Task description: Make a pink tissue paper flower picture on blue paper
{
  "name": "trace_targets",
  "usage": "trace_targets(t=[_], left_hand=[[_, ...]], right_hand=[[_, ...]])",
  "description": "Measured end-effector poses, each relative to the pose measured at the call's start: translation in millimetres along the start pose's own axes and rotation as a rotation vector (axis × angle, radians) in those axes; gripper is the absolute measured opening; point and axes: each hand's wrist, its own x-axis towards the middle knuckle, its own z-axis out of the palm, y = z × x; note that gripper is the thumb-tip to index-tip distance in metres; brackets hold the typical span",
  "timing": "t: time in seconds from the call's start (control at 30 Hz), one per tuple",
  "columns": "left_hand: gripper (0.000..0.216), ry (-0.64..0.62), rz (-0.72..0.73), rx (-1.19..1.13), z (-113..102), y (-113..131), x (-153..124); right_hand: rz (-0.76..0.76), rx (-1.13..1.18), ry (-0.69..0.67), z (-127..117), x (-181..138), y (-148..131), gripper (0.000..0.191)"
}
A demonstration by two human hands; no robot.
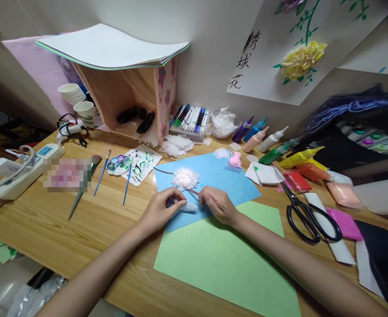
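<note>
My left hand (165,206) is closed in a pinch on a small piece of white tissue paper (189,206). Between the fingers of my right hand (217,205) is a thin stick (194,192), its near end showing past the fist. The stick's far tip points at the lower edge of a fluffy white paper flower (185,177). That flower lies on a blue sheet (243,189), with a dark painted stem line to its left. Under my right wrist is a light green sheet (220,264).
Left lie paintbrushes (125,185), paint-stained paper (144,165) and a power strip (28,169). Behind are a box (167,97), markers (190,119) and tissue scraps (177,145). Paint bottles (258,140), a bag of pink clay (235,160) and black-handled scissors (302,215) are right.
</note>
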Motion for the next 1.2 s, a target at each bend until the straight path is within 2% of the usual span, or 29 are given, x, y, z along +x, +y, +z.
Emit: trace_targets(t=[0.2,0.43,0.57,0.7,0.87,1.03,1.2], left_hand=[[0.008,0.145,-0.009,0.132,8.4,-2.4,2.7],[0.002,0.231,0.13,0.4,15.8,-0.7,13.5],[0.005,0.285,0.162,0.506,16.2,-3.6,17.3],[0.005,0.325,0.183,0.513,14.4,-6.7,19.1],[0.005,0.345,0.197,0.505,12.8,-7.5,20.1],[0.005,0.355,0.239,0.48,11.9,-9.0,20.6],[0.007,0.356,0.217,0.469,12.5,-9.6,23.0]], right_hand=[[-0.021,0.007,0.015,0.3,1.8,2.0,0.034],[0.028,0.021,-0.004,0.8,2.1,1.5,0.033],[-0.045,0.021,0.089,-0.5,-3.1,1.7,0.034],[-0.17,-0.021,0.077,-0.5,-6.9,2.0,0.034],[-0.193,-0.141,-0.032,2.6,-4.5,3.0,0.031],[-0.249,-0.197,-0.049,4.7,-3.3,2.4,0.026],[-0.257,-0.278,-0.066,6.5,-2.7,1.7,0.027]])
